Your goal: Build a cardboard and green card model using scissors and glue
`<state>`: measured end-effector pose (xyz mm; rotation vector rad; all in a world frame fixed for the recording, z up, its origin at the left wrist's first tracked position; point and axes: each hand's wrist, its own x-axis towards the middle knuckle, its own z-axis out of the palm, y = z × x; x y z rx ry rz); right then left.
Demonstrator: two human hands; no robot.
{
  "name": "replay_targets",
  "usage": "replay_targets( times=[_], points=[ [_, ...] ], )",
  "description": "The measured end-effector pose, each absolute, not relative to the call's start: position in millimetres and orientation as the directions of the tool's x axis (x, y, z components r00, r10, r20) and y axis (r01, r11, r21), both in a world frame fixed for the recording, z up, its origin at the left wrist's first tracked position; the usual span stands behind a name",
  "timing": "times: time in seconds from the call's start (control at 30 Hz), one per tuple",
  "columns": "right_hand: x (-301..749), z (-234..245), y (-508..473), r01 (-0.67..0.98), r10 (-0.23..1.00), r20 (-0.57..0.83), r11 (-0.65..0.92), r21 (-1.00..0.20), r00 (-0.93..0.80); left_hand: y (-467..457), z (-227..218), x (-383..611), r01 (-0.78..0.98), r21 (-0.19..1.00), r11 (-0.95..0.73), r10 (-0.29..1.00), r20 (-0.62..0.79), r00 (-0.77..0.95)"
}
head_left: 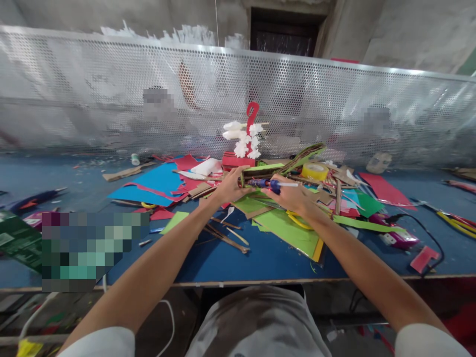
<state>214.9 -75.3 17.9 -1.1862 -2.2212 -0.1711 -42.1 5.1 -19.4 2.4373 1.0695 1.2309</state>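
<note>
Over the heap of craft scraps, my right hand (pixel 292 194) is wrapped around a blue hot glue gun (pixel 274 185). A white glue stick (pixel 288 184) pokes out of its back end, toward the right. The gun's nose points left, at my left hand (pixel 231 186). Those left fingers are closed on the left end of a brown cardboard piece (pixel 262 173); its exact shape is partly hidden by the hands. Just behind stands a red cut-out hook shape (pixel 253 116) with white paper flowers (pixel 242 148) and white plastic spoons (pixel 232 130), on a red base (pixel 238 161).
Blue card (pixel 148 183), lime-green card (pixel 290 230), yellow tape (pixel 314 171) and cardboard strips (pixel 226 238) crowd the blue table (pixel 208 267). Pliers (pixel 451 218) and a corded purple device (pixel 399 238) lie right. A perforated metal screen (pixel 111 99) closes the back.
</note>
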Motion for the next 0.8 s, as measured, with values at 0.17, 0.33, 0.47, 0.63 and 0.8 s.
replay_targets(
  times=[0.17,0.33,0.47,0.63,0.8],
  points=[
    [218.3,24.9,-79.2,0.807,0.75,0.53,0.56,-0.189,-0.396,6.0,-18.7,-41.0,0.521,0.456,-0.721,0.678,0.62,0.396],
    [232.8,27.6,-72.4,0.783,0.719,0.55,0.597,-0.174,-0.426,6.3,-19.2,-42.2,0.526,0.474,-0.707,0.691,0.623,0.367],
    [248.9,29.2,-64.1,0.767,0.69,0.607,0.61,-0.196,-0.394,11.3,-20.9,-47.7,0.467,0.532,-0.707,0.699,0.629,0.341],
    [268.3,32.5,-59.8,0.773,0.71,0.621,0.582,-0.253,-0.331,16.4,-20.9,-54.4,0.354,0.637,-0.685,0.728,0.605,0.321],
    [292.8,28.1,-49.2,0.826,0.727,0.657,0.486,-0.287,-0.199,16.7,-17.8,-64.7,0.379,0.669,-0.639,0.769,0.559,0.31]
  ],
)
